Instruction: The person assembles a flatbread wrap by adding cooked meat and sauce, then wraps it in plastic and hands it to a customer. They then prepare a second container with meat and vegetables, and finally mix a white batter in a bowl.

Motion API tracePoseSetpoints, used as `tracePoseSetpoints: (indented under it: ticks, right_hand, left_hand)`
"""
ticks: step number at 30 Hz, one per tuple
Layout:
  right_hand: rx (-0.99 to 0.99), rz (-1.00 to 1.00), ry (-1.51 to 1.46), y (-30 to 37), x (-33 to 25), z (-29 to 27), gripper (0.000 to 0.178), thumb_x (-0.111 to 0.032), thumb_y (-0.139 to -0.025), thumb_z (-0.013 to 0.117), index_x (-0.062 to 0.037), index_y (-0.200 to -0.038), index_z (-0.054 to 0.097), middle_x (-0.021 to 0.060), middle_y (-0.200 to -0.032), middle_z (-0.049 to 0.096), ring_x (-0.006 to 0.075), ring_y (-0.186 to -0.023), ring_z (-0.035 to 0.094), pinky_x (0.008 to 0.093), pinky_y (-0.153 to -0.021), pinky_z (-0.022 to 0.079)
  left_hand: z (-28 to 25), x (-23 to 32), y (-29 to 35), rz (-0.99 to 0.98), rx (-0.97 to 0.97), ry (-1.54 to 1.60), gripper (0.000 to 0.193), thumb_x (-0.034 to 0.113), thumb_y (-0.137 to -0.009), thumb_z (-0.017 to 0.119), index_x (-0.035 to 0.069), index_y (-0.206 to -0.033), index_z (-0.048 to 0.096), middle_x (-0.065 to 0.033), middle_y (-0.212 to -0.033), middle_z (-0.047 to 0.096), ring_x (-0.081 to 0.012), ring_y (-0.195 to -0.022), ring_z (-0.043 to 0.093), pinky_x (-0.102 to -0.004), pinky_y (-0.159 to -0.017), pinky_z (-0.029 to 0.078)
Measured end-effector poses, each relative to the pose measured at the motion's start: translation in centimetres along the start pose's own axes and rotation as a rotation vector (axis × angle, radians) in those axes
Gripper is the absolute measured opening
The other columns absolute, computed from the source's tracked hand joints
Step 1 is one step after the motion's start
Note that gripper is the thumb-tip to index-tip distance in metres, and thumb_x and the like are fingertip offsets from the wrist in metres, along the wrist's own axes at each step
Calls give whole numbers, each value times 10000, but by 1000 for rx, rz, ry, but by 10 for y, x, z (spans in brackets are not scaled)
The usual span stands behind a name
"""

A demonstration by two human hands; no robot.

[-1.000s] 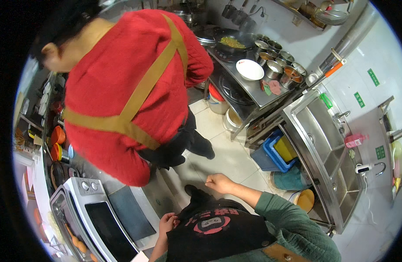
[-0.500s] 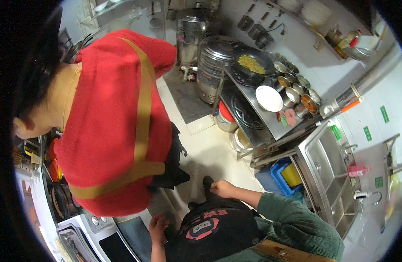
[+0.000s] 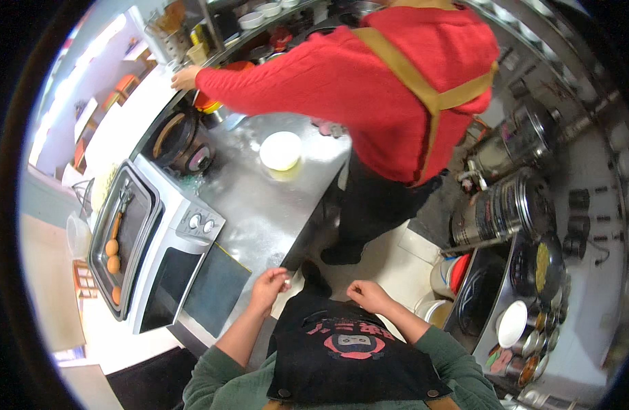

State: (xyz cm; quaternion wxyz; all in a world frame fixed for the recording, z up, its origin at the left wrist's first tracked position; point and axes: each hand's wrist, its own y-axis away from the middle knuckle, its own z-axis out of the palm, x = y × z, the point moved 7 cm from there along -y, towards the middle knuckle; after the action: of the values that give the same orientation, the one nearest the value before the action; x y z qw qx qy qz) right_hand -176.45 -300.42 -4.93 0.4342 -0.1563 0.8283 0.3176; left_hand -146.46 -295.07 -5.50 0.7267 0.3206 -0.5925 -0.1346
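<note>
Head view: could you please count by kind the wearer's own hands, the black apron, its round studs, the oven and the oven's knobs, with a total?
Own hands (left hand, right hand): 2
Black apron: 1
Round studs: 2
Oven: 1
Oven knobs: 2
Total: 8

Co-worker (image 3: 403, 102) cut off above, white speck (image 3: 287, 281) at left hand (image 3: 265, 290) unclear

View swings left | co-worker (image 3: 417, 102) farther off, arm (image 3: 273, 89) stretched left | white container (image 3: 280, 149) on steel counter (image 3: 243, 208) now visible | wok (image 3: 523, 270) now at right side | left hand (image 3: 268, 290) higher in view
</note>
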Motion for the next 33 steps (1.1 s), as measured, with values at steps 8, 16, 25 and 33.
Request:
tracePoseSetpoints:
  ticks: [8,16,25,33]
  right_hand:
    - [-81,71,-342,-170,-60,-33,199,-204,-969,647,-11,-924,668,9,-775,666,81,-672,605,274,-605,501]
    - [93,174,-621,-333,-81,-73,191,-212,-1004,621,-27,-1034,653,38,-834,669,114,-632,605,270,-577,507]
    - [43,234,-649,-371,-75,-63,188,-198,-1017,585,-25,-1008,657,49,-848,673,125,-667,613,270,-621,509]
    - [26,198,-685,-355,-89,-68,296,-264,-1042,552,-45,-862,639,39,-772,651,113,-655,593,259,-604,468]
  left_hand:
    - [-7,103,-168,79,152,271,241,146,-1012,586,12,-1212,589,-69,-1033,645,-153,-784,658,-259,-649,548]
    - [-12,169,-288,67,309,477,264,159,-1006,613,21,-1215,526,-91,-977,630,-189,-763,647,-301,-644,556]
    - [-14,154,-318,-4,223,504,143,97,-991,611,20,-1091,543,-101,-928,649,-190,-799,654,-311,-729,560]
    - [-22,129,-283,-42,184,592,143,94,-1003,587,20,-1117,541,-92,-952,638,-196,-859,641,-347,-825,545]
